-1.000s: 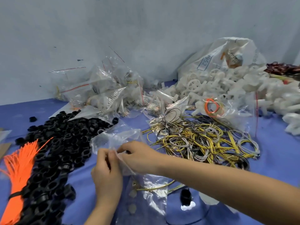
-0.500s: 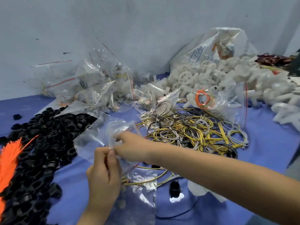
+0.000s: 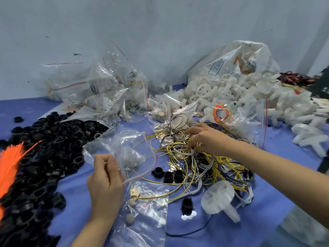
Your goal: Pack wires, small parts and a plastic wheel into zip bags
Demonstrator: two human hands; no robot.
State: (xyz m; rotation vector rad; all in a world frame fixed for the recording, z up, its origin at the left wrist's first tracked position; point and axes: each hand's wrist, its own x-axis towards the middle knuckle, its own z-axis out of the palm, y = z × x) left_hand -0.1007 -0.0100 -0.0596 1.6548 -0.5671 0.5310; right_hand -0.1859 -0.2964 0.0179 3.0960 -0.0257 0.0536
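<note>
At nine o'clock lay the black parts [image 3: 44, 148]. The left hand [image 3: 106, 177] pinched the open zip bag [image 3: 131, 150] by its mouth edge; the film looked limp and slippery, best held at that rim. At two o'clock the right hand [image 3: 204, 139], fingers curled, grasped the wire pile [image 3: 204, 163]; light, springy, apt to tangle, so best lifted by one coil.

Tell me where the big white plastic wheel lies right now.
Head view, lower right: the wheel lies on the blue table, at the near edge of the wire pile, under the right forearm.
</note>
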